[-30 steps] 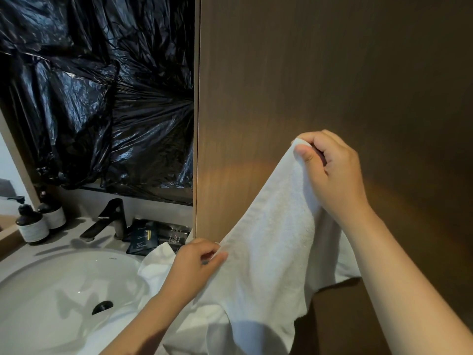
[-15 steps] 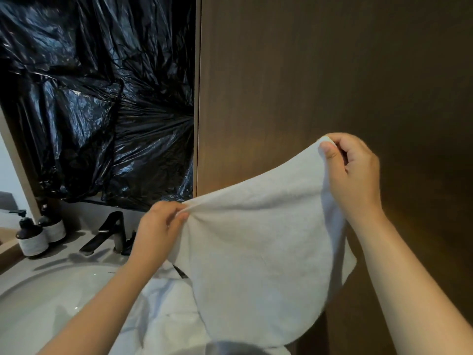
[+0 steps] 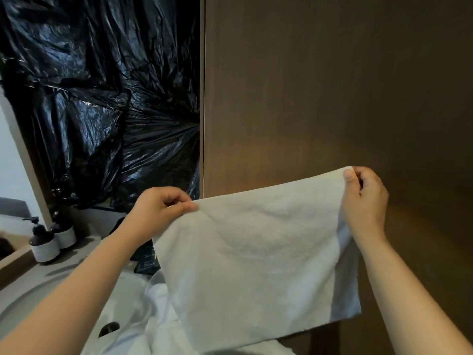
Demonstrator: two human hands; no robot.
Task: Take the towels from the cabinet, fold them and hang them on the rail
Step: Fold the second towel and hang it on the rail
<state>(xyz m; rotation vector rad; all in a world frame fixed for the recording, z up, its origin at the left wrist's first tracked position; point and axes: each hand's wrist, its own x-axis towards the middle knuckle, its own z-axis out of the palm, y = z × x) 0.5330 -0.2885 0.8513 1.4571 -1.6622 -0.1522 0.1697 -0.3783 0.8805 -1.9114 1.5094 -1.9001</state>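
Observation:
A white towel (image 3: 256, 260) hangs spread out flat in the air in front of a brown wooden cabinet door (image 3: 332, 85). My left hand (image 3: 158, 208) pinches its upper left corner. My right hand (image 3: 364, 201) pinches the upper right corner, a little higher. The top edge runs nearly taut between the two hands. Another white towel (image 3: 158, 326) lies crumpled in the basin below. No rail shows in this view.
A white basin (image 3: 51, 303) sits at the lower left with a dark drain opening. Two dark pump bottles (image 3: 48, 242) stand on the counter at the left. Black plastic sheeting (image 3: 102, 98) covers the wall. Dark packets (image 3: 146, 262) lie behind the basin.
My left hand rose from the basin's edge with a corner while my right hand shifted right. The towel went from bunched and drooping to spread flat between both hands.

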